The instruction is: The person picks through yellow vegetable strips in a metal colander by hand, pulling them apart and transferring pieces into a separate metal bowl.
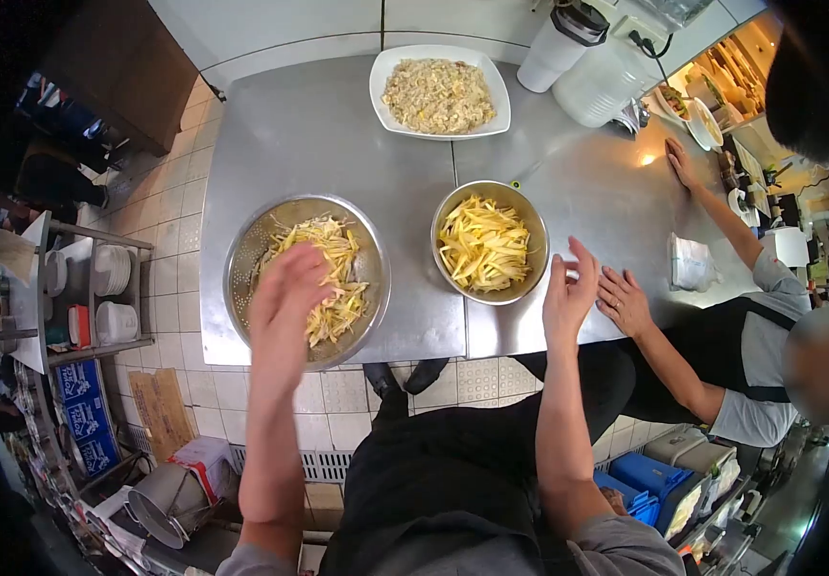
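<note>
My left hand (pixel 283 300) hovers, blurred, over a perforated metal colander (pixel 243 252) holding pale yellow vegetable strips (pixel 339 278); whether it grips any strips I cannot tell. My right hand (pixel 568 290) is raised with fingers apart just right of a steel bowl (pixel 534 238) filled with brighter yellow strips (pixel 483 245). It holds nothing. Both vessels stand on a stainless steel table (pixel 309 125).
A white dish of rice (pixel 438 94) sits at the table's far side, white containers (pixel 595 69) to its right. A co-worker's hand (pixel 624 302) rests on the table edge beside my right hand; their other hand (pixel 680 161) presses farther along. Shelves with plates (pixel 107 278) stand left.
</note>
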Motion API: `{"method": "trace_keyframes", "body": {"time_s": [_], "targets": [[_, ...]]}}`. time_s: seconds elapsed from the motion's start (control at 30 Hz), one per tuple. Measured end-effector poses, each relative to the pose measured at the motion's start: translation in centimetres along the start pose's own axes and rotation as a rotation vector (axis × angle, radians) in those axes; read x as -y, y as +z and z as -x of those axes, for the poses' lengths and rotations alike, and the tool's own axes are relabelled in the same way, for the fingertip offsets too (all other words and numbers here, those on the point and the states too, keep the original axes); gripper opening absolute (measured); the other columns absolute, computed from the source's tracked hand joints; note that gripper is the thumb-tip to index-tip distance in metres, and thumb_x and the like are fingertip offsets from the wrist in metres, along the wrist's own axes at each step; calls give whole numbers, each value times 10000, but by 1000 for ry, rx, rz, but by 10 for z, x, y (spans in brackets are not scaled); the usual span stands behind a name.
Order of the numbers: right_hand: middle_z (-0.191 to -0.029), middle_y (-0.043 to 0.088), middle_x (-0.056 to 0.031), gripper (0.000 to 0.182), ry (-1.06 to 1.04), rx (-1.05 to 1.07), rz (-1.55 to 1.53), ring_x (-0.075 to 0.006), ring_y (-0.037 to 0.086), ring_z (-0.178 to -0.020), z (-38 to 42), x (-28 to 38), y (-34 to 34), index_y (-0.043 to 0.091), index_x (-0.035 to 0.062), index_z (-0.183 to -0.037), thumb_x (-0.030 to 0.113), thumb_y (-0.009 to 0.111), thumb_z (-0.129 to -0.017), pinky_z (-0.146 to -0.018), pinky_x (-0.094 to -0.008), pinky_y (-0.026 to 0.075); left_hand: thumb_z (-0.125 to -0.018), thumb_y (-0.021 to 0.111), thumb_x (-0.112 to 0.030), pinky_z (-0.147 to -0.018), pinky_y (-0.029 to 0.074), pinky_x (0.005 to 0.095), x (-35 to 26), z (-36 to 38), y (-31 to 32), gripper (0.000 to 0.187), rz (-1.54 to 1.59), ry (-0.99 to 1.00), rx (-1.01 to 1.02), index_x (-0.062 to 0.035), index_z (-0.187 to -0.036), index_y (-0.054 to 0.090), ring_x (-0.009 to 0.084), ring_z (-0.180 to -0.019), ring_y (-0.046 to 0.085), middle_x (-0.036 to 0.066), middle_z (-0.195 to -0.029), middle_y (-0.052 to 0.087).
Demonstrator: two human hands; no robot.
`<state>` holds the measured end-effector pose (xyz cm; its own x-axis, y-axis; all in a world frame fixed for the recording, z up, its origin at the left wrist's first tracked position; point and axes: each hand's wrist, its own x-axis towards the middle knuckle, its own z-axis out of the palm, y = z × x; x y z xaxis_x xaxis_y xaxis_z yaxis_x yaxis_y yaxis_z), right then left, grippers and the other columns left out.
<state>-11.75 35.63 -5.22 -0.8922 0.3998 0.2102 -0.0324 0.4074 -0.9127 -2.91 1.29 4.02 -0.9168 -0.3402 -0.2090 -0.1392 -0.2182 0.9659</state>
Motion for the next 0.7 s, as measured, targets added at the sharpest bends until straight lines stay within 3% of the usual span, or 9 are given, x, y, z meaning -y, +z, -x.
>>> {"method": "trace_keyframes", "body": {"time_s": [0.07, 0.1, 0.13, 0.2, 0.23, 0.33, 0.47, 0.7], "targets": [[-1282, 625, -128, 333, -343, 115, 426, -260, 607, -1069, -19, 2, -10, 708, 73, -1251, 66, 707, -918, -864, -365, 513, -1033, 603, -143, -1010, 513, 320, 2, 15, -29, 399, -58, -3, -78, 22, -1395, 570, 204, -1202, 613, 145, -1310, 623], [-1270, 634, -147, 275, -410, 184, 482, -333, 585, -1142, -25, 14, -11, 772, 100, -1124, 43, 715, -861, -918, -433, 505, -1037, 599, -141, -999, 517, 319, 7, 21, -44, 374, -157, 27, -121, 28, -1370, 584, 194, -1190, 612, 137, -1285, 632], [-1270, 634, -147, 275, -411, 183, 484, -333, 585, -1142, -31, 21, -11, 772, 100, -1124, 43, 715, -861, -918, -433, 505, -1040, 595, -140, -988, 522, 318, 11, 26, -56, 351, -255, 59, -164, 34, -1345, 599, 184, -1178, 611, 130, -1259, 640], [-1237, 651, -154, 241, -605, 387, 718, -341, 589, -1145, -40, 34, -10, 794, 83, -1038, 38, 713, -816, -939, -457, 500, -1047, 589, -145, -975, 528, 317, 22, 33, -76, 335, -259, 72, -195, 37, -1328, 606, 179, -1171, 614, 123, -1249, 643], [-1195, 664, -150, 175, -647, 441, 799, -350, 588, -1152, -44, 44, -8, 797, 65, -947, 68, 719, -791, -934, -462, 502, -1054, 583, -150, -961, 534, 316, 25, 36, -82, 321, -264, 85, -226, 39, -1311, 613, 174, -1164, 617, 117, -1240, 646], [-1255, 660, -159, 127, -662, 556, 943, -357, 589, -1162, -50, 52, -3, 770, 42, -952, 84, 716, -845, -998, -460, 491, -1063, 576, -156, -945, 541, 313, 22, 42, -80, 304, -218, 112, -244, 42, -1289, 623, 164, -1143, 627, 107, -1235, 649], [-1171, 662, -141, 88, -743, 579, 960, -338, 589, -1141, -55, 43, -8, 758, 38, -875, 97, 700, -845, -939, -453, 495, -1072, 568, -161, -936, 546, 309, 23, 39, -75, 301, -209, 134, -238, 36, -1293, 624, 160, -1123, 635, 97, -1232, 654], [-1155, 688, -152, 87, -488, 562, 551, -341, 600, -1122, -49, 59, -43, 716, 5, -940, 82, 724, -899, -954, -443, 492, -1071, 562, -146, -936, 539, 297, 26, 21, -65, 296, -214, 128, -161, 34, -1297, 626, 156, -1107, 642, 96, -1210, 666]]}}
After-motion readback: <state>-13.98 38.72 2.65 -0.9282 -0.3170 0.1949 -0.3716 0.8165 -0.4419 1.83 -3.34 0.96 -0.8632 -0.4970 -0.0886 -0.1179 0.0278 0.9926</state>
